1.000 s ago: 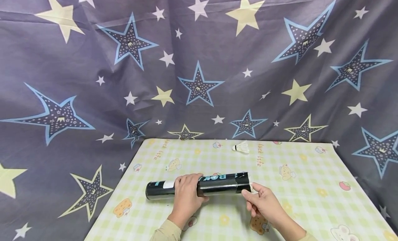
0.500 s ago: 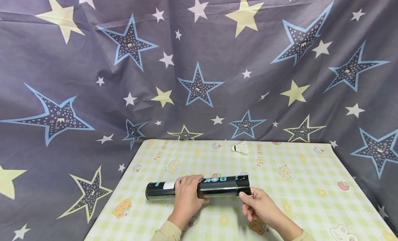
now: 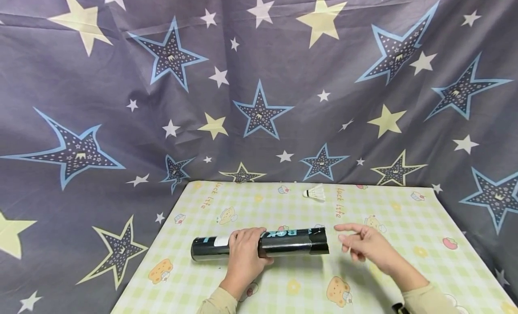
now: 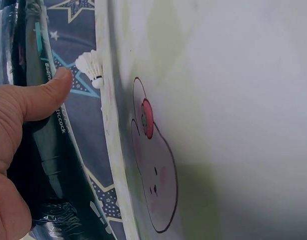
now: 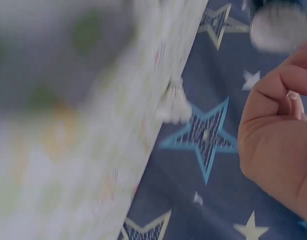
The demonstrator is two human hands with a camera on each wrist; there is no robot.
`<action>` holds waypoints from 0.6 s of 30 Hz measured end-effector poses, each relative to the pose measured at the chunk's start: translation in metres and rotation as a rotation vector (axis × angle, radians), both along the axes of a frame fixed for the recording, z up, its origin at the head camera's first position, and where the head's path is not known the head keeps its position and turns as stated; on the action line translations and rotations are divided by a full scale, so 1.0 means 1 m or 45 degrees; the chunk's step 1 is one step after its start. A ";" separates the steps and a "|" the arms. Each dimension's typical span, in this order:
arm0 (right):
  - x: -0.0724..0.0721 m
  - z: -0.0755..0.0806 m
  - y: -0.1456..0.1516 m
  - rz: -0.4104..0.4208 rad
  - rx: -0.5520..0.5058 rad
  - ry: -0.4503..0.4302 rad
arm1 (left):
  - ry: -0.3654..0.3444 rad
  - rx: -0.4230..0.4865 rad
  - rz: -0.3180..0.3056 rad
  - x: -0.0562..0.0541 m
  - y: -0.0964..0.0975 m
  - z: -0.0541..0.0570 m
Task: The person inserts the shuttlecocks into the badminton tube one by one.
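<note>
A long black shuttlecock tube [image 3: 289, 242] with teal lettering lies sideways over the table, its ragged end facing right. My left hand [image 3: 246, 255] grips it around the middle; the thumb lies along its dark side in the left wrist view. Just off that right end is my right hand [image 3: 366, 245], index finger stretched toward the tube and nothing between finger and thumb. In the right wrist view a whitish blurred tube end [image 5: 281, 30] shows close to the fingers. A white shuttlecock [image 3: 314, 192] with a dark band lies at the back of the table.
The table [image 3: 404, 224] has a green-and-white checked cover with cartoon prints. Behind it and at both sides hangs a dark curtain [image 3: 283, 57] patterned with stars. A dark band [image 3: 399, 308] shows at the right wrist.
My right hand has let go of the tube's right end and drawn away to the right. The left hand and the tube have stayed almost in place.
</note>
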State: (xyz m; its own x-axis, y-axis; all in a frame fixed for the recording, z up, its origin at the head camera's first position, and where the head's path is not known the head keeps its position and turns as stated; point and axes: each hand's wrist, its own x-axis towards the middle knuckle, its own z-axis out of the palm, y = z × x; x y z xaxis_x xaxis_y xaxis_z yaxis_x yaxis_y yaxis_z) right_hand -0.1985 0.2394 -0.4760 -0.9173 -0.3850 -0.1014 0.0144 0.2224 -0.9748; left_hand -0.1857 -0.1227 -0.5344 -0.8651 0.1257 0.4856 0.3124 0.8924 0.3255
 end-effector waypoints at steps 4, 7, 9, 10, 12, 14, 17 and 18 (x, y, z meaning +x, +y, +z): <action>-0.034 0.007 0.017 -0.164 0.142 0.057 | -0.011 -0.010 -0.006 0.000 0.000 -0.002; -0.064 0.007 0.016 -0.235 0.215 0.074 | -0.026 -0.025 -0.007 0.001 -0.003 -0.002; -0.081 0.003 0.013 -0.254 0.254 0.078 | -0.050 -0.030 -0.012 0.001 -0.004 -0.002; -0.089 0.001 0.010 -0.256 0.270 0.090 | -0.062 -0.033 -0.014 0.001 -0.004 -0.002; -0.102 -0.004 0.003 -0.259 0.303 0.107 | -0.075 -0.041 -0.019 0.001 -0.004 -0.001; -0.112 -0.010 -0.005 -0.248 0.330 0.135 | -0.083 -0.044 -0.024 0.001 -0.004 -0.001; -0.124 -0.016 -0.016 -0.218 0.356 0.165 | -0.087 -0.046 -0.027 0.001 -0.003 -0.001; -0.127 -0.017 -0.019 -0.206 0.361 0.170 | -0.088 -0.044 -0.028 0.001 -0.003 -0.001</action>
State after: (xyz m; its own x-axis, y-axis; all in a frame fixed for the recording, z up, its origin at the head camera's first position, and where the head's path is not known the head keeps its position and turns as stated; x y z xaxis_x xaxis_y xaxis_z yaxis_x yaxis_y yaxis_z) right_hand -0.3258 0.2200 -0.4933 -0.9766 -0.2072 -0.0582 -0.0521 0.4900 -0.8702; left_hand -0.1847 -0.1257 -0.5355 -0.8933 0.1605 0.4199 0.3096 0.8969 0.3159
